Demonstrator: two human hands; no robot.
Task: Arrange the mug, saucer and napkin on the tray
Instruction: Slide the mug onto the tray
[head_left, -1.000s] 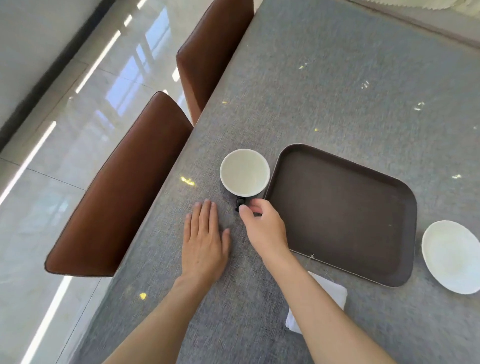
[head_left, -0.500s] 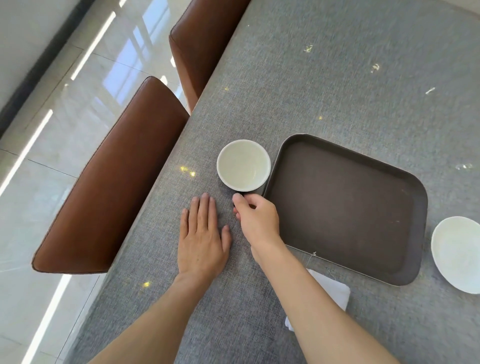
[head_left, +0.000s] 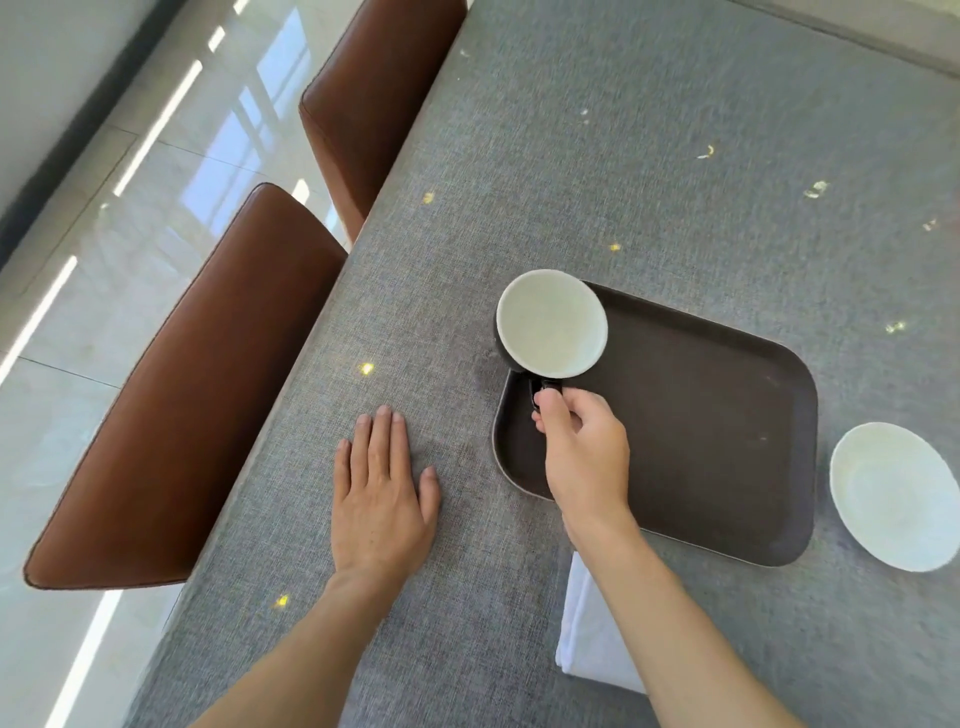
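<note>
A dark mug (head_left: 551, 323) with a pale inside hangs above the near-left corner of the dark brown tray (head_left: 717, 415). My right hand (head_left: 584, 447) grips its dark handle from the near side. My left hand (head_left: 383, 488) lies flat on the grey table, fingers together, left of the tray, holding nothing. A white saucer (head_left: 896, 501) sits on the table just right of the tray. A folded white napkin (head_left: 589, 639) lies on the table near the tray's front edge, partly hidden under my right forearm.
The grey cloth-textured table (head_left: 623, 156) stretches far beyond the tray. Two brown leather chairs (head_left: 176, 415) stand along the table's left edge, over a glossy tiled floor (head_left: 130, 171).
My right hand closed on the mug's handle and lifted it from the table, carrying it right over the tray's left corner. My left hand stayed flat.
</note>
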